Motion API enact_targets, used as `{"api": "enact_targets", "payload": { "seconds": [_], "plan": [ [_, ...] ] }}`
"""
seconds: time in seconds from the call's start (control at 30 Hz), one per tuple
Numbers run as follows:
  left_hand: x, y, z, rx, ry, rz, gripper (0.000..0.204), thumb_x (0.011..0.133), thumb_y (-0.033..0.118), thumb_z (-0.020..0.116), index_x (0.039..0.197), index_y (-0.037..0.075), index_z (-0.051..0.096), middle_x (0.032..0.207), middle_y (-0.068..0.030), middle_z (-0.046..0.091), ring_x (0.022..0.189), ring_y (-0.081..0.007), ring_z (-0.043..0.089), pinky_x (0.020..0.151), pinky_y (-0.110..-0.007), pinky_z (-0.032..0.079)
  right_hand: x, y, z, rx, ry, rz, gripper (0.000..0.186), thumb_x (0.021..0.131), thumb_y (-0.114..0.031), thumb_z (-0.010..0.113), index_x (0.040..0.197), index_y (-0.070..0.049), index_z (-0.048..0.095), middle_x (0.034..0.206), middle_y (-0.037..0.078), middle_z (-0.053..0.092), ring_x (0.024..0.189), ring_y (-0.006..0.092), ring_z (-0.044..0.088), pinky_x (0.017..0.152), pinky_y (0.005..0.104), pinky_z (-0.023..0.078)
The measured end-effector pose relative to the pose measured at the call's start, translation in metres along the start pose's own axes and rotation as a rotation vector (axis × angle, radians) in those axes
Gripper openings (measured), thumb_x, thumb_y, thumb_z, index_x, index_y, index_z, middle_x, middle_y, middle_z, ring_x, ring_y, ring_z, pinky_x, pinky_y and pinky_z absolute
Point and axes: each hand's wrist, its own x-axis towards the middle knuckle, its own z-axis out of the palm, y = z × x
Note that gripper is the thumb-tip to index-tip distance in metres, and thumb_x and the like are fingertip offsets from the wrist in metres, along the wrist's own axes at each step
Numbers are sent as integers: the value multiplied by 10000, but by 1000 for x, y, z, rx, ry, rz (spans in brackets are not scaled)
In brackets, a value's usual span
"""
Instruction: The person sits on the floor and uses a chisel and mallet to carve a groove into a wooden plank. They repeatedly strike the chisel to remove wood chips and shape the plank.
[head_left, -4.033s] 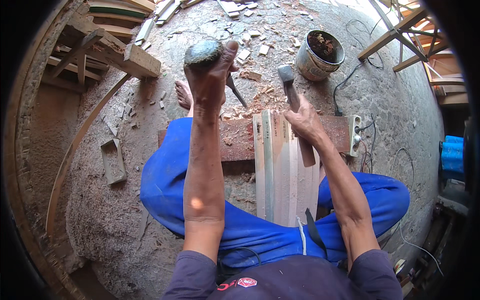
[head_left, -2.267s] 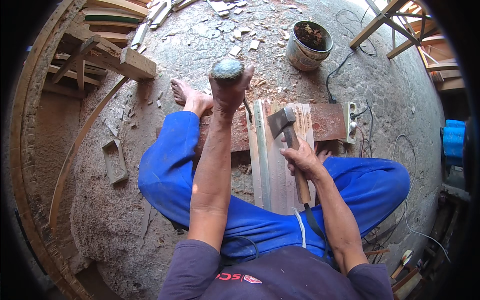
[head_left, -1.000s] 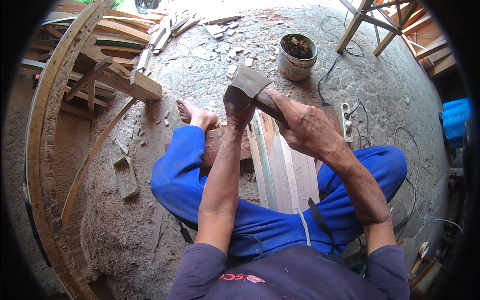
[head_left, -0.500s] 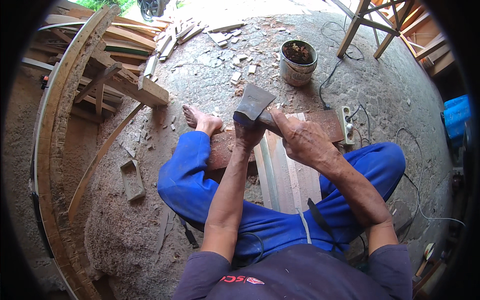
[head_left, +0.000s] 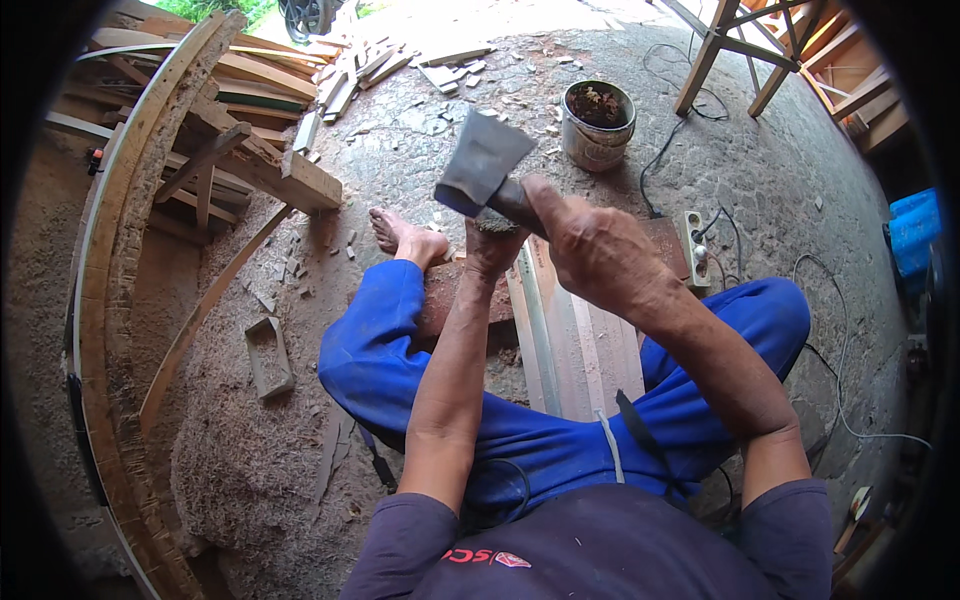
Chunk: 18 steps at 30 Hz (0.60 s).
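My right hand (head_left: 610, 250) is wrapped round the short dark handle of a hatchet (head_left: 487, 158), held up in front of me. Its broad grey blade points up and away, and the blunt end of the head faces left. Just under the head, my left hand (head_left: 490, 255) is closed, with a small rough greyish piece showing at its top; the hatchet hides most of its fingers. Below the hands, long planed wooden boards (head_left: 565, 345) lie between my legs, their far ends by a reddish-brown plank (head_left: 660, 245).
A bucket (head_left: 598, 130) stands beyond my hands. A white power strip (head_left: 696, 245) with cables lies to the right. On the left are a small open wooden box (head_left: 268, 358), a large curved timber (head_left: 118, 270) and a beam (head_left: 310, 185). Offcuts (head_left: 375, 70) lie scattered at the back.
My right hand has raised the hatchet a little and shifted it left, away from my left hand. The left hand has barely moved, and the greyish piece in it now shows.
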Motion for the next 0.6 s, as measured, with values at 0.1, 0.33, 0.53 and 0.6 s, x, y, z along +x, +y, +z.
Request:
{"api": "enact_targets", "payload": {
  "seconds": [0.1, 0.33, 0.53, 0.6],
  "plan": [
    [-34, 7, 12, 375, 90, 170, 358, 860, 201, 774, 1169, 74, 645, 1101, -113, 665, 1049, -292, 641, 905, -438, 502, -26, 12, 22, 14, -215, 33, 415, 894, -42, 585, 1270, -3, 413, 906, 273, 692, 824, 465, 706, 714, 562, 556],
    [12, -8, -6, 83, 89, -9, 232, 823, 184, 813, 972, 37, 712, 859, -59, 742, 776, -169, 719, 729, -332, 556, -16, -10, -27, 215, 237, -112, 698, 843, -21, 694, 1478, -85, 412, 998, 265, 690, 887, 439, 709, 733, 510, 577],
    [1, -13, 4, 365, 142, 140, 178, 840, 184, 784, 837, 37, 684, 772, -46, 715, 712, -161, 680, 675, -345, 525, 17, -26, -61, 255, 644, -189, 608, 875, -17, 704, 1416, -69, 432, 936, 213, 701, 804, 348, 742, 671, 402, 578],
    [-12, -13, 13, 245, 161, 54, 146, 851, 162, 775, 890, 46, 695, 840, -46, 728, 799, -163, 693, 717, -346, 532, 1, 1, -9, 91, 284, -72, 630, 863, -1, 661, 1430, -47, 391, 955, 234, 701, 819, 392, 733, 659, 467, 584]
  ]
}}
